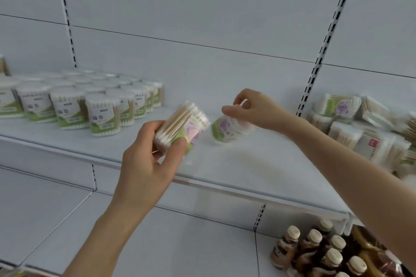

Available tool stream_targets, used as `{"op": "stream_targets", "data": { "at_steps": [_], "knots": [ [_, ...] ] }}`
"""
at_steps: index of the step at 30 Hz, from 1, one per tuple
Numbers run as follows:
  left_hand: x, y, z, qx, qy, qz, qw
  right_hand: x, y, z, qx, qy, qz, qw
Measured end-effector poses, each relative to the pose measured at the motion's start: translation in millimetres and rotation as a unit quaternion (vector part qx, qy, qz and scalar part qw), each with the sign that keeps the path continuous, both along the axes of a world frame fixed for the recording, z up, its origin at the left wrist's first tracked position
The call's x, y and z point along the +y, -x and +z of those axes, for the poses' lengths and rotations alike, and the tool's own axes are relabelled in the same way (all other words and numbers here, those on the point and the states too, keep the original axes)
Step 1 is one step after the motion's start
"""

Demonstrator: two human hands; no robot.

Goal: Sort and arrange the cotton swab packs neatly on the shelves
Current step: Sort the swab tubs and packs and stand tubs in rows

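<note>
The near pack (180, 126) is a clear round pack of wooden-stemmed swabs with white tips and a green label bearing a pink flower. It is tipped on its side above the shelf (247, 164), and the left grip (148, 153) holds it. Just to its right, the far pack (225, 129) has the same label and is blurred and tilted. The right grip (249, 108) pinches its upper end. At the left of the shelf, tubs (74, 105) with white-and-green labels stand upright in tight rows. At the right end, flat bags (360, 128) of swabs lie in a loose heap, some with the flower label.
</note>
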State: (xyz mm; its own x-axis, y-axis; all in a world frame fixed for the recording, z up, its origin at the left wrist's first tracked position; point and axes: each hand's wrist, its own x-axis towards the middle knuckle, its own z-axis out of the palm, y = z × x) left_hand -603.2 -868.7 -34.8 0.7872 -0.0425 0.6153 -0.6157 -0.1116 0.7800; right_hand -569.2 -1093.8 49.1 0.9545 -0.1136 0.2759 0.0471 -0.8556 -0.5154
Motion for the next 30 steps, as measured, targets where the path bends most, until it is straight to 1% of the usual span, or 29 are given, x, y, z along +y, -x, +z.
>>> {"op": "stream_targets", "data": {
  "at_steps": [3, 7, 9, 11, 15, 22, 26, 30],
  "knots": [
    [23.9, -9.1, -0.9, 0.007, 0.017, -0.021, 1.0, 26.8, -7.3, 2.2, 0.001, 0.033, 0.0, 0.999],
    [53.3, -24.0, -1.8, 0.026, 0.039, -0.059, 0.997, 42.8, -4.7, 5.0, 0.061, 0.083, -0.022, 0.995],
    [63.8, -30.1, -3.0, 0.035, 0.038, -0.077, 0.996, 47.4, -0.6, 3.2, 0.074, 0.1, -0.034, 0.992],
    [72.9, -34.8, -4.8, 0.041, 0.03, -0.095, 0.994, 52.9, 2.2, -1.2, 0.05, 0.083, -0.059, 0.994],
    [90.5, -42.1, -10.2, 0.047, 0.019, -0.123, 0.991, 67.7, 1.4, -14.0, -0.039, 0.012, -0.112, 0.993],
    [102.7, -44.1, -12.0, 0.068, 0.029, -0.176, 0.982, 86.3, -36.7, -10.9, -0.092, 0.01, -0.1, 0.991],
    [103.9, -47.1, -9.7, 0.062, 0.027, -0.166, 0.984, 93.5, -85.9, 0.9, -0.121, -0.013, -0.06, 0.991],
    [100.4, -51.4, -4.8, 0.045, 0.005, -0.143, 0.989, 97.3, -134.6, 1.5, -0.099, 0.029, -0.033, 0.994]
  ]
}}
